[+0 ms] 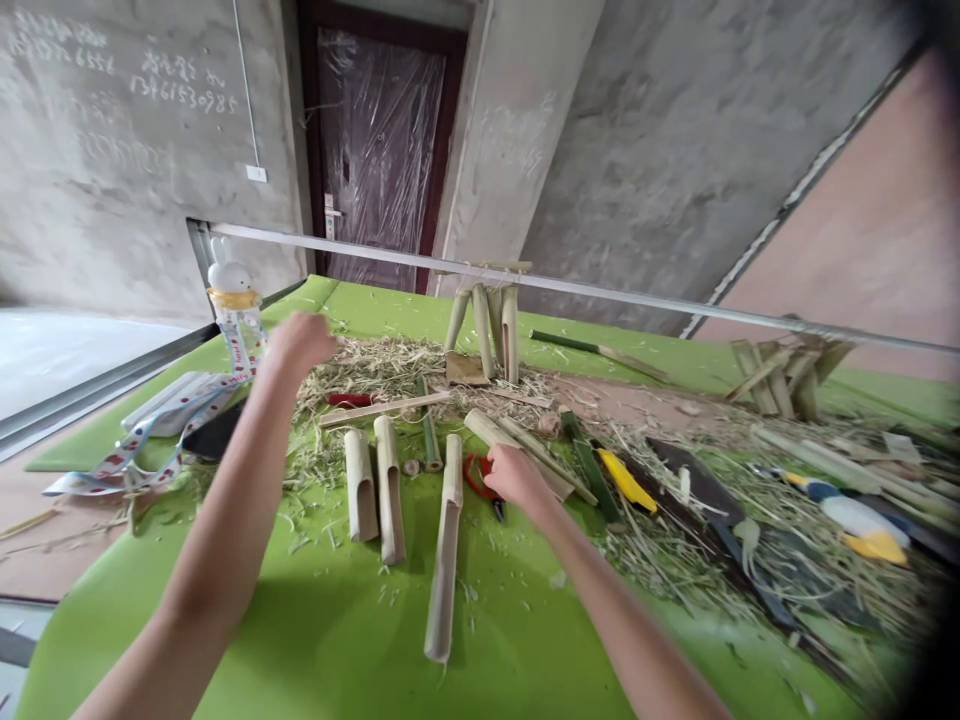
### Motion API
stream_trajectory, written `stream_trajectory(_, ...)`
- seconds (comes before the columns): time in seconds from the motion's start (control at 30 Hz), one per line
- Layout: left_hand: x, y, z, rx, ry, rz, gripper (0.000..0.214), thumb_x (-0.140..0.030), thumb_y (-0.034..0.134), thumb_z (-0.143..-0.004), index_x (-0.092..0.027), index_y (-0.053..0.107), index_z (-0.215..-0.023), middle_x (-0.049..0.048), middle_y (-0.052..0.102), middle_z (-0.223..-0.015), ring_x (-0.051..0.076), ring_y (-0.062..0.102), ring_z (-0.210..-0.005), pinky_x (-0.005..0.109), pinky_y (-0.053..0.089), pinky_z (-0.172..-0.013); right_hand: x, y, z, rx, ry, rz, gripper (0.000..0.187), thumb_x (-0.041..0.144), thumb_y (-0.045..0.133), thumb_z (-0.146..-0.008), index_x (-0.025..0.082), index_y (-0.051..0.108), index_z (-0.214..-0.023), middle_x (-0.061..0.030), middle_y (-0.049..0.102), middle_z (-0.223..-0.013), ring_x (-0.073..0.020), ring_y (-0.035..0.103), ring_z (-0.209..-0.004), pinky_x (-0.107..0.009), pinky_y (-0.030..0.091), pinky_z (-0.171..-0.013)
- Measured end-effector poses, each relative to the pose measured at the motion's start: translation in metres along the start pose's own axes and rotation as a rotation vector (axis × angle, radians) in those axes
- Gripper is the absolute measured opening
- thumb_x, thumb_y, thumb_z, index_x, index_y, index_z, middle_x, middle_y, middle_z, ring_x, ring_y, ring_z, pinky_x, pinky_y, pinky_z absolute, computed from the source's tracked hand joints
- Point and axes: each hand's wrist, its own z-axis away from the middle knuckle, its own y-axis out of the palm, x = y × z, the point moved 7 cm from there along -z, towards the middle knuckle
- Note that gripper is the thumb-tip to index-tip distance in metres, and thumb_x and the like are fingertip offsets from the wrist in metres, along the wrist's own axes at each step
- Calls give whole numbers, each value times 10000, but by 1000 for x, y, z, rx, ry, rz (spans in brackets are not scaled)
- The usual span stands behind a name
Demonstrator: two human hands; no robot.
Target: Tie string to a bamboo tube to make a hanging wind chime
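three bamboo tubes point(388, 490) lie side by side on the work mat point(322, 640), with snips point(480, 478) just right of them. at twelve o'clock, a bamboo stand point(484, 330) rises behind loose shavings point(367, 370). a broad knife point(697, 480) lies at three o'clock, and a rabbit figure point(229, 278) stands at ten o'clock.

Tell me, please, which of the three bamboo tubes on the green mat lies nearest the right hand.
The rightmost tube lies nearest the right hand; the middle tube and the left tube lie further from it.

Left forearm point(217, 530) cut off, yellow-handled tool point(862, 525) blurred
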Motion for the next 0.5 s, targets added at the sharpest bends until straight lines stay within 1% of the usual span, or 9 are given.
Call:
stream_trajectory(0.07,-43,53,10,131,121,9,64,-187,633,-684,-157,579,-701,98,649,-978,261,560,-1023,383,449,-861,-4,0,4,31,13,-29,147,105,516,-704,164,651,-711,-83,646,-684,-207,622,-666,-267,394,-555)
stream_trajectory(0.1,-67,85,18,272,269,36,52,-196,595,-720,-177,618,-763,73,654,-1004,225,578,-994,341,456,-852,-7,-1,6,30,18,-48,148,136,511,-726,171,649,-687,-74,632,-643,-200,611,-628,-269,389,-545)
stream_trajectory(0.13,-86,118,30,441,398,53,94,-192,563,-738,-191,644,-786,57,664,-990,202,599,-943,313,465,-828,-8,-3,8,9,17,-64,152,182,509,-754,175,650,-695,-72,628,-641,-198,603,-619,-273,392,-549)
stream_trajectory(0.17,-97,146,41,553,484,43,126,-182,538,-742,-194,660,-771,50,678,-932,188,617,-872,296,473,-798,-10,-5,9,-25,10,-76,155,237,516,-775,178,650,-726,-77,634,-677,-201,603,-639,-277,399,-563)
stream_trajectory(0.23,-102,181,50,579,503,8,113,-147,552,-688,-166,652,-640,65,674,-736,196,621,-714,305,483,-729,-10,-7,10,-76,-22,-92,183,335,558,-774,173,638,-805,-95,647,-802,-209,606,-722,-274,407,-597)
stream_trajectory(0.27,-101,193,54,573,511,-3,116,-150,555,-680,-162,643,-606,69,662,-689,200,615,-679,312,482,-712,-9,-6,10,-75,-39,-96,204,352,580,-761,167,628,-831,-102,645,-855,-210,605,-755,-267,403,-605)
stream_trajectory(0.33,-97,207,59,540,525,-17,135,-182,562,-683,-157,623,-566,80,644,-652,218,607,-673,337,476,-715,-6,0,9,-22,-67,-101,160,291,592,-745,153,611,-825,-104,641,-880,-202,601,-773,-248,382,-593)
stream_trajectory(0.4,-95,212,62,513,542,-21,154,-214,564,-693,-159,612,-557,79,635,-642,227,601,-694,354,468,-738,-4,5,8,25,-71,-110,82,190,577,-724,145,598,-789,-99,641,-859,-186,595,-755,-232,355,-570)
stream_trajectory(0.5,-96,213,62,497,549,-8,135,-197,557,-686,-159,609,-568,62,624,-619,205,586,-678,327,465,-728,-2,10,9,70,-59,-109,68,134,604,-668,147,589,-734,-89,638,-816,-172,582,-716,-224,333,-548)
